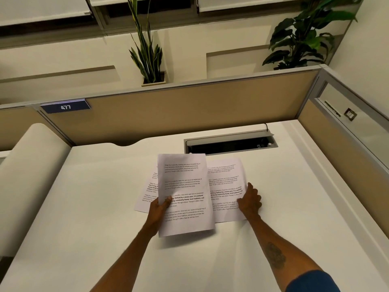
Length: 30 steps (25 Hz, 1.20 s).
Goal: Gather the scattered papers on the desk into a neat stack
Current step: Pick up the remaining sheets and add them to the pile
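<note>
left hand point(159, 204) pinches top sheet point(185, 194), raised to carry over | right hand point(249, 200) spread flat on sheet at 3 o'clock point(227, 186), pinning it to slide | third sheet point(148, 191) at 9 o'clock on worktop point(94, 207)

Two bare forearms enter from the lower edge of the view, both uncovered from wrist to well past mid-forearm. The left hand point(158, 207) has no ring, watch or bracelet showing; only the thumb and the back of the hand are in sight. The right hand point(249, 201) is likewise bare, with no jewellery visible on the fingers or wrist. On the right forearm sits a dark tattoo point(274, 258), a rounded, mottled patch whose design is too blurred to read. Just below the tattoo, at the frame's bottom edge, a blue short sleeve point(311, 282) covers the upper arm.
</note>
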{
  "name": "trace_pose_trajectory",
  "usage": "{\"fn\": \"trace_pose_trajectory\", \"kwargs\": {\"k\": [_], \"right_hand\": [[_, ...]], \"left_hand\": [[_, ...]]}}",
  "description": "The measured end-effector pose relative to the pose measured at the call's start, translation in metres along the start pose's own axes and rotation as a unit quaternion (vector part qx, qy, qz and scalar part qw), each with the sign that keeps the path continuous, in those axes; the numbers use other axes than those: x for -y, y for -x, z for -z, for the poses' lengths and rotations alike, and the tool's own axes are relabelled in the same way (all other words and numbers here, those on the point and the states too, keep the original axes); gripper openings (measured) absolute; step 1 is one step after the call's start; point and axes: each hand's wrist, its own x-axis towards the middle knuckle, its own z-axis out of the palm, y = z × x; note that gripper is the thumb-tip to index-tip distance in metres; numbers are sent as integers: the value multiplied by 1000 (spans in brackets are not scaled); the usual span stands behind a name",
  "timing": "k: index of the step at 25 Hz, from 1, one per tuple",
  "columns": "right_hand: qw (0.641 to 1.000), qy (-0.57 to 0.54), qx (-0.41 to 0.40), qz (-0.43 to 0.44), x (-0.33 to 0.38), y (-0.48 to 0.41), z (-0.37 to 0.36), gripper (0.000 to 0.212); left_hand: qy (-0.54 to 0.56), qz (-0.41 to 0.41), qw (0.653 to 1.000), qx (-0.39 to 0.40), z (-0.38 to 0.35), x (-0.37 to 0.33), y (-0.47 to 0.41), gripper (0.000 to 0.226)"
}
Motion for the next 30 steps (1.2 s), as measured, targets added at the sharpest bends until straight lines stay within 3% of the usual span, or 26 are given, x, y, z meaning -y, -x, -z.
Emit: {"fn": "trace_pose_trajectory", "kwargs": {"k": [3,8,14,18,24,30], "right_hand": [[996,-83,27,-36,0,-7,6,72],[968,-242,66,10,-15,-14,15,42],[893,-414,171,50,-30,13,7,38],[858,-445,248,59,-21,34,-5,38],[843,-443,286,107,16,65,-23,37],[814,-488,310,56,36,75,-28,40]], "left_hand": [[6,6,1000,12,1,0,2,18],[15,7,999,34,4,2,4,21],[36,15,998,40,10,1,8,27],[44,8,998,53,8,-6,12,31],[65,-13,996,55,11,-12,21,38],[62,-57,994,65,21,-16,32,36]]}}
